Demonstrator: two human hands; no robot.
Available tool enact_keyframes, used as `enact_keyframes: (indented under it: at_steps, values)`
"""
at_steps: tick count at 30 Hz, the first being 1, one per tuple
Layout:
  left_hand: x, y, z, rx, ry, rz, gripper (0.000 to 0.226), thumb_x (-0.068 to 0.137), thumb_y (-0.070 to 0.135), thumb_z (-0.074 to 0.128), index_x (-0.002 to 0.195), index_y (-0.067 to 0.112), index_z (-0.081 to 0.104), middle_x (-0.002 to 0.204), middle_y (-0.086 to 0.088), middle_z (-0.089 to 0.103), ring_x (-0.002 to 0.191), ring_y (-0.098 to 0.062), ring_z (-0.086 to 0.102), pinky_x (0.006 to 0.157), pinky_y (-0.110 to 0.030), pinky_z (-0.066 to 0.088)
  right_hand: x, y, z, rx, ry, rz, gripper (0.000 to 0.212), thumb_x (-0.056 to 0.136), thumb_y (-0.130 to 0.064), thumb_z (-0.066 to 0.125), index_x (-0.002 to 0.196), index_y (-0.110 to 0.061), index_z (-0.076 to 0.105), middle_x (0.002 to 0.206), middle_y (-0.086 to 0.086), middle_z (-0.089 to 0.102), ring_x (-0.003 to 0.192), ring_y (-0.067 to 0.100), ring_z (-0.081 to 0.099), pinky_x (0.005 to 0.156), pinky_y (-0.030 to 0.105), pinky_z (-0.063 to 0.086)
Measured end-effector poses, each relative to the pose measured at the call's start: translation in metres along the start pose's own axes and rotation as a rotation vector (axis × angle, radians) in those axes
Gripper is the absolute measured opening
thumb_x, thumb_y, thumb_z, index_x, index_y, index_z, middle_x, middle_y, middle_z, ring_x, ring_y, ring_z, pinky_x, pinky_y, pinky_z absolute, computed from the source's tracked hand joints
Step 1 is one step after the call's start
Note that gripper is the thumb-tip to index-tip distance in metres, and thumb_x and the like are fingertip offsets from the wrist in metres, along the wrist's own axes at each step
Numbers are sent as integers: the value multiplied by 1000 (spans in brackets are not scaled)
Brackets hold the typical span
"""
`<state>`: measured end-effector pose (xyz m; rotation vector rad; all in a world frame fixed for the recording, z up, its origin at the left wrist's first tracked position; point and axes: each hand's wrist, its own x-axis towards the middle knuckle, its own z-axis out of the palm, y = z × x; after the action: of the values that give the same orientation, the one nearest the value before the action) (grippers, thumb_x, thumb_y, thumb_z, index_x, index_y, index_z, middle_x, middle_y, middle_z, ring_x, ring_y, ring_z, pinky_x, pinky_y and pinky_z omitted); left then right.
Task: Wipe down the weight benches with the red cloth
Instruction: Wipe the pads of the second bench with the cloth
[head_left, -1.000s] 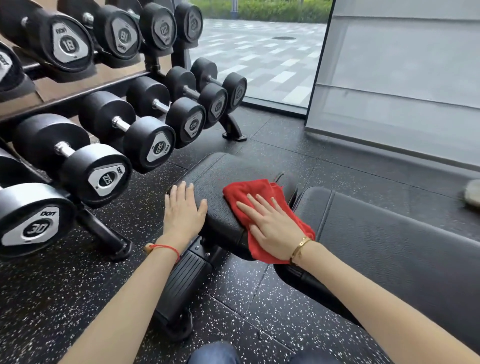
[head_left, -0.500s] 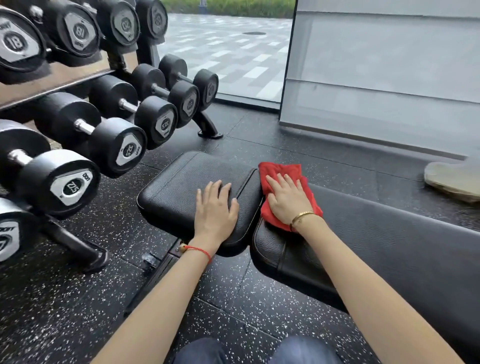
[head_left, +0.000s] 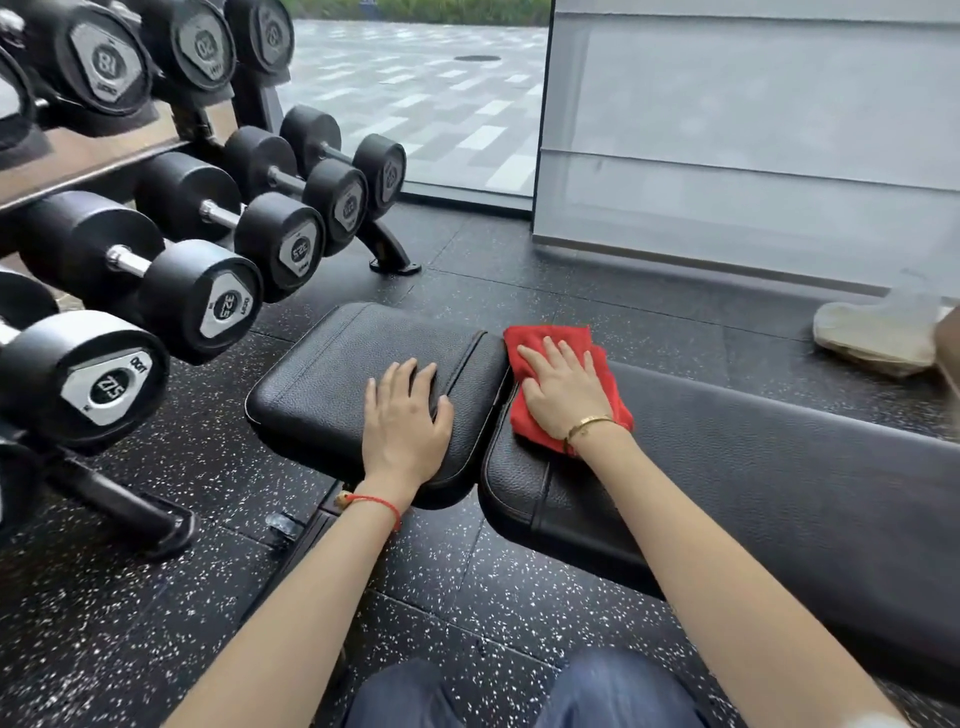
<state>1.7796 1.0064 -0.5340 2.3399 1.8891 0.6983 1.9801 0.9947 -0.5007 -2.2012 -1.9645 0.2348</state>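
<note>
A black padded weight bench lies across the floor in two parts: a short seat pad (head_left: 337, 374) on the left and a long back pad (head_left: 779, 483) running off to the right. The red cloth (head_left: 540, 338) lies flat on the back pad's far left end, next to the gap between the pads. My right hand (head_left: 563, 389) presses on the cloth with straight fingers. My left hand (head_left: 405, 421) rests flat on the seat pad's near right part, fingers spread.
A rack of black dumbbells (head_left: 208, 291) stands close on the left, its foot (head_left: 130, 504) reaching toward the seat pad. A pale bag (head_left: 878, 332) lies on the speckled floor at the right. A glass wall (head_left: 727, 130) stands behind. My knees (head_left: 519, 691) are at the bottom.
My right hand has slid the red cloth from the seat pad rightward across the gap onto the back pad. My left hand has shifted right along the seat pad.
</note>
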Motion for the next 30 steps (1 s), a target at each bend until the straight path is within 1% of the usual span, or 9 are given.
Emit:
enact_keyframes:
  at_steps: [4,8,11,14,16,20,23,27,30]
  values:
    - [0,2,0,-1,10,-5,50,95,35,49,141,17,49,150,-9,43,143,-27,32,122,-47,16,-37,-6,7,6,31,-89,55,98,-32,33,152,-31,24,163,5,12,150,23,9,122,45,0]
    - [0,8,1,31,-22,-31,51,96,33,49,144,15,46,153,-11,40,144,-28,30,121,-49,14,-96,-2,10,7,44,-174,57,97,-32,35,152,-35,21,163,0,11,150,18,6,123,41,-1]
    - [0,13,-1,41,-56,-50,50,98,30,46,145,14,43,154,-12,37,145,-30,27,121,-52,14,-123,12,8,19,63,-142,56,98,-33,33,152,-38,17,163,-6,7,150,13,2,123,37,-3]
    - [-5,22,-5,-11,-66,-21,46,98,26,47,142,14,46,151,-10,40,144,-29,28,122,-51,14,-130,36,3,31,87,-65,56,99,-32,34,152,-39,18,163,-6,10,150,14,4,123,36,-2]
    - [-12,34,-7,-93,-52,30,44,96,24,50,139,14,50,147,-9,45,142,-27,32,122,-50,16,-116,49,-1,36,94,15,55,99,-31,35,152,-36,21,163,-3,13,150,17,7,123,38,0]
    - [-26,71,-9,-218,-26,148,39,94,22,53,132,13,56,136,-6,55,133,-23,44,115,-44,29,-69,58,-14,24,61,147,55,100,-30,33,153,-31,20,163,2,9,151,21,6,122,43,0]
    - [-36,95,-3,-268,-61,188,39,94,23,52,132,14,56,135,-3,56,131,-20,46,114,-42,32,-71,54,-14,21,59,132,56,100,-30,34,153,-30,20,163,4,9,151,22,6,122,43,0]
    - [-43,114,10,-259,-98,229,40,95,24,51,133,13,56,137,-4,55,133,-22,44,115,-40,30,-123,58,-6,13,107,31,56,98,-30,38,152,-34,22,163,0,12,150,19,8,123,40,1]
    - [-45,118,16,-215,-96,236,40,95,26,51,133,14,57,139,-5,54,135,-26,40,117,-41,26,-153,75,-6,34,129,42,56,98,-29,39,151,-37,24,162,-4,15,150,16,9,123,37,1]
